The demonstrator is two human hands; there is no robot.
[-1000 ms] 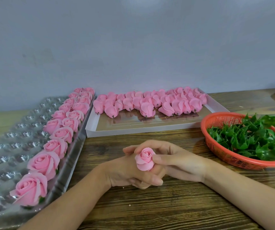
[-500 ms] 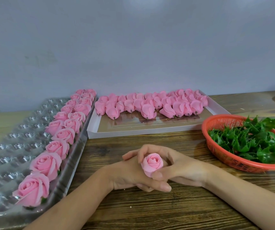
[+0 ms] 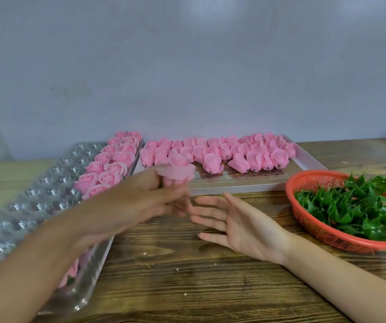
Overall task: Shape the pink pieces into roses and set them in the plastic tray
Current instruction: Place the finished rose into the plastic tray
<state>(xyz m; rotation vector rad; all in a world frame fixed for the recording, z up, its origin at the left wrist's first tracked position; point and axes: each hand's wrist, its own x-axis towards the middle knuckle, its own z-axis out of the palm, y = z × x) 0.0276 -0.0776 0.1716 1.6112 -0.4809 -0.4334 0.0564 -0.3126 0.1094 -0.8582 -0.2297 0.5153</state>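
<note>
blurred pink rose (image 3: 176,174) aloft, finished roses (image 3: 112,164) lining right side of clear plastic tray (image 3: 35,201)
</note>
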